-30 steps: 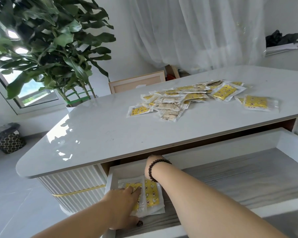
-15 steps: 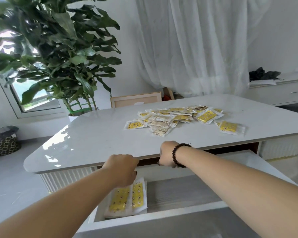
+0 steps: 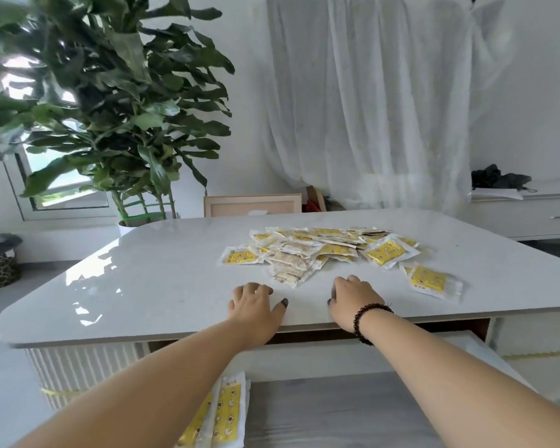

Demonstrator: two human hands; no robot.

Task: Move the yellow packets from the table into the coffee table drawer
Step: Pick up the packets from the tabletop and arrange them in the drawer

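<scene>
Head view: left hand (image 3: 254, 307) and right hand (image 3: 353, 300), both empty with fingers relaxed, rest on the glossy white bench (image 3: 162, 279) near its front edge. Flat yellow plastic packets (image 3: 320, 250) lie heaped just beyond them. Two packets (image 3: 225, 412) lie at the left of the open grey-floored drawer (image 3: 353, 412) below.

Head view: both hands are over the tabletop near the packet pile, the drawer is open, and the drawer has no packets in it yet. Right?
Not quite. The head view shows yellow packets already lying in the open drawer's left corner. The rest holds: left hand and right hand are over the tabletop near the pile.
</scene>
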